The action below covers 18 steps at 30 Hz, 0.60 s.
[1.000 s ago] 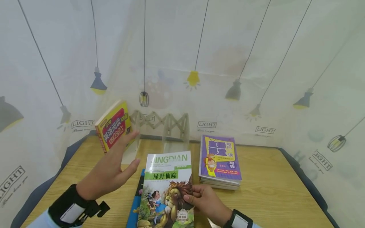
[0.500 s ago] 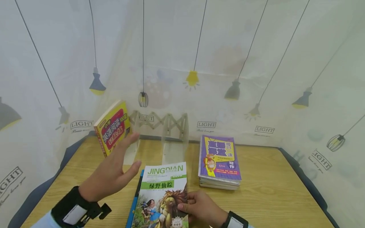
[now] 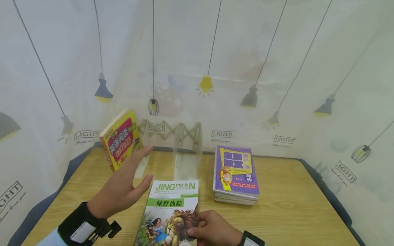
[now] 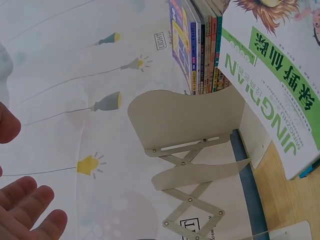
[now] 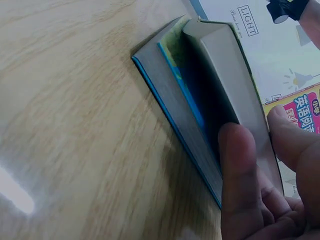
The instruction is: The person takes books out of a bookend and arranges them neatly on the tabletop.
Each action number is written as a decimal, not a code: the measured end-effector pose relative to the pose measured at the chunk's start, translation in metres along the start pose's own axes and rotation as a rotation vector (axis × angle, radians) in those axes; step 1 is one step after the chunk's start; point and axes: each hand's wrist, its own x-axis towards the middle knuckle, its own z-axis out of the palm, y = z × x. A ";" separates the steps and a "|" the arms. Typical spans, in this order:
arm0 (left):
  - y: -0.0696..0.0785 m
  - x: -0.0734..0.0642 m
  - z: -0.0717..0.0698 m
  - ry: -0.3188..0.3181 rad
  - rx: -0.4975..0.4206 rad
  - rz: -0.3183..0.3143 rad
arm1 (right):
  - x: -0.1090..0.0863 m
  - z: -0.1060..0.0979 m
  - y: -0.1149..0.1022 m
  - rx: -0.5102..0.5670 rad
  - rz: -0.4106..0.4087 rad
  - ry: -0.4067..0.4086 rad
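Observation:
My right hand (image 3: 217, 228) grips the right edge of a paperback book (image 3: 172, 206) with a lion and a girl on its white and green cover. In the right wrist view its page block is tilted up above a blue-edged book (image 5: 172, 100) that lies on the table. My left hand (image 3: 118, 188) is raised with fingers extended and thumb apart, holding nothing. Behind the left hand a thick yellow and red book (image 3: 121, 138) stands leaning. Beside it is a beige expanding bookend (image 3: 187, 141) with scissor links, also large in the left wrist view.
To the right, a stack of several books (image 3: 237, 171) with a purple cover on top lies on the wooden table (image 3: 292, 205). A pale curtain (image 3: 246, 51) printed with lamps hangs around the table's back and sides.
My right hand has drawn the lion-cover book toward me and slightly left. The blue book beneath it is now hidden in the head view. My left hand has stayed nearly still.

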 end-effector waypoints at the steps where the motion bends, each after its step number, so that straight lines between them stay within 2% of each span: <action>1: 0.000 0.000 0.000 0.003 0.000 0.004 | 0.000 0.000 0.000 0.001 0.000 -0.003; 6: -0.001 0.001 0.002 0.014 -0.002 0.024 | -0.001 -0.003 -0.001 -0.048 0.009 0.021; 11: -0.004 -0.001 0.006 0.004 0.002 0.042 | -0.004 -0.010 -0.007 -0.145 0.018 0.130; 13: -0.005 -0.002 0.008 -0.004 0.002 0.042 | -0.006 -0.015 -0.012 -0.196 -0.010 0.186; 18: -0.006 -0.004 0.013 -0.018 -0.011 0.026 | -0.010 -0.028 -0.027 -0.351 -0.139 0.307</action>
